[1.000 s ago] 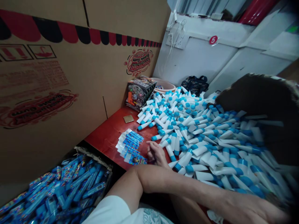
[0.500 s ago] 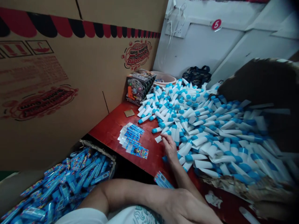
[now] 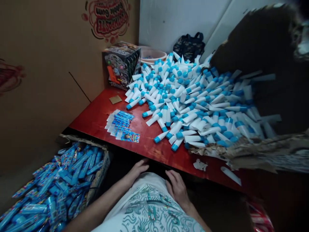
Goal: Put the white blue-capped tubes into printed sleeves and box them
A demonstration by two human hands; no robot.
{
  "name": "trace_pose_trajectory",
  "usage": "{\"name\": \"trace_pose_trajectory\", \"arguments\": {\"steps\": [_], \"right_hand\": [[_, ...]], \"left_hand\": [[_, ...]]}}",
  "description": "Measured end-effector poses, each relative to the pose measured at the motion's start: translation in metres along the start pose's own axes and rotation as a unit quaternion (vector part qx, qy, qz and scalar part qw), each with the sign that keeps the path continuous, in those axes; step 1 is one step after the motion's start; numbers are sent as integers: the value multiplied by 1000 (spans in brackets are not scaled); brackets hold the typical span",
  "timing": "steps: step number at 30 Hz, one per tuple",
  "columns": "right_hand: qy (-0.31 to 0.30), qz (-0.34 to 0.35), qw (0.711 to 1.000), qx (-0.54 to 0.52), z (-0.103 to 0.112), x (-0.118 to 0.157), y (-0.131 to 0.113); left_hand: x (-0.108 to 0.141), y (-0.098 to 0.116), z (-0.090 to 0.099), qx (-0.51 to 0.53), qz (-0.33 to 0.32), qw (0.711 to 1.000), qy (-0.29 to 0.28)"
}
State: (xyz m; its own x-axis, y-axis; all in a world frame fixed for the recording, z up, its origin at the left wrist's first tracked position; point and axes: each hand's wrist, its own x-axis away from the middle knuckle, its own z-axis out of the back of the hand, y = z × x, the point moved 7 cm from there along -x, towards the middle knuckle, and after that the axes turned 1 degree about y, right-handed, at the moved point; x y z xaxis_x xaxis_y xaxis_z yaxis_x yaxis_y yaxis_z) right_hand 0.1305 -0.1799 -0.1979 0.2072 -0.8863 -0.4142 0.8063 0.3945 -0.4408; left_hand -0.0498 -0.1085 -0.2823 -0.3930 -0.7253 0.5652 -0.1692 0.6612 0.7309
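My left hand is low at the table's front edge, beside the white patterned shirt. Its fingers are stretched out and nothing shows in them. On the shirt's other side is my right hand, fingers loosely apart and no object visible in it. Above the left hand, a fanned stack of blue printed packets lies on the red table. Beyond both hands spreads a big heap of white tubes with blue caps.
At lower left stands a carton full of filled blue packets. A printed toy box, a pink tub and a dark bag stand at the back. Torn cardboard borders the heap on the right.
My right hand has left the tubes and drawn back to the table edge. My left arm, which crossed in front of me, has swung back left. The view has tilted down.
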Motion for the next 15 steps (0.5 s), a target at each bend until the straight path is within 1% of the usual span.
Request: {"name": "trace_pose_trajectory", "arguments": {"steps": [1,2,3,5,6,8,12,14,15], "right_hand": [[9,-10,999,39,-3,5,4],[19,-20,997,70,-6,7,7],[31,-27,995,92,-7,7,8],[52,-33,991,115,-9,4,9],[60,-35,991,116,-9,3,9],[66,-35,992,98,-8,2,8],[63,-50,997,12,-7,10,12],[54,-87,994,-48,-8,17,20],[44,-124,987,-89,-10,22,27]], "left_hand": [[-6,-4,-17,56,41,997,-39],[-11,-6,-36,118,77,987,-83],[-14,-5,-55,179,103,970,-125],[-20,-1,-80,273,120,941,-156],[-21,0,-87,301,122,932,-160],[-24,1,-93,324,118,926,-151],[-23,2,-90,324,103,933,-121],[-21,3,-87,298,102,945,-94],[-21,3,-85,278,103,952,-78]]}}
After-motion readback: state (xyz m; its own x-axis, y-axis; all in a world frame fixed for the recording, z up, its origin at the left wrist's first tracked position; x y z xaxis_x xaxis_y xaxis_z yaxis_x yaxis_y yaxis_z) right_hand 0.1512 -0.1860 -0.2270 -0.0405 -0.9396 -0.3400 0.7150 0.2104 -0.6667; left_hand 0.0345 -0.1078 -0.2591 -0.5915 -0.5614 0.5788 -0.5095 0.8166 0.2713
